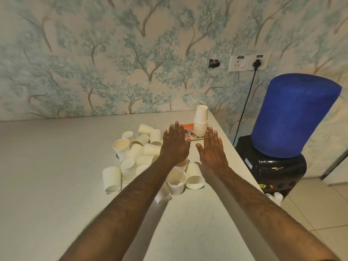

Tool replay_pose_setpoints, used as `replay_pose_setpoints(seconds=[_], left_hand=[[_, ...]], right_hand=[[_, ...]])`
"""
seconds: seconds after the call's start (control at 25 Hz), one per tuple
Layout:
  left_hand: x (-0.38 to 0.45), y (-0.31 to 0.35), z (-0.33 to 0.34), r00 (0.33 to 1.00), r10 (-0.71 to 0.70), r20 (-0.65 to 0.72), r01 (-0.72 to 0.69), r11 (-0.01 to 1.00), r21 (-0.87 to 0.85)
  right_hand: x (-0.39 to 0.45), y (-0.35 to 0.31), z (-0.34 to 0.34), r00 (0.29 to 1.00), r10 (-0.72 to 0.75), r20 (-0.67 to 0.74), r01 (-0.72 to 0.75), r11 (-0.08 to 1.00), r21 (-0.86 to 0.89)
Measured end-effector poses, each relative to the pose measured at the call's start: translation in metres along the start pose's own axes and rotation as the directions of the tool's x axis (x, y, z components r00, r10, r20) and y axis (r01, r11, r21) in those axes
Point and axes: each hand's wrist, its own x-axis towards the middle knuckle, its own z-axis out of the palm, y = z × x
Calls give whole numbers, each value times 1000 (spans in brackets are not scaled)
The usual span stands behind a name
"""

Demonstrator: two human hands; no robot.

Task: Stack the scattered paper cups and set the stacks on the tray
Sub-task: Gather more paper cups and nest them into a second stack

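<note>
Several white paper cups lie scattered in a heap on the white table, some upright, some on their sides. One upside-down stack of cups stands on a patterned tray near the table's far right corner. My left hand is held flat, palm down, fingers straight, above the right edge of the heap and partly hiding the tray. My right hand is flat beside it, over bare table just in front of the stack. Neither hand holds anything.
The table's right edge runs close past my right hand. Beyond it stands a black water dispenser with a blue-covered bottle, its cable plugged into a wall socket. Two small white cups sit below the edge.
</note>
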Motion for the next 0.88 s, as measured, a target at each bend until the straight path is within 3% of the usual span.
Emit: replay_pose_setpoints(seconds=[0.44, 0.6, 0.88], left_hand=[[-103, -60, -42, 997, 49, -54, -50, 999, -18], [-128, -78, -53, 993, 30, -116, -45, 990, -135], [-153, -92, -40, 976, -105, -192, 19, 914, -405]], right_hand=[[-83, -76, -27, 998, -11, 62, 5, 996, 89], [-116, -81, -42, 985, -169, 38, 158, 966, 205], [-130, -74, -36, 956, -283, 80, 275, 956, 103]])
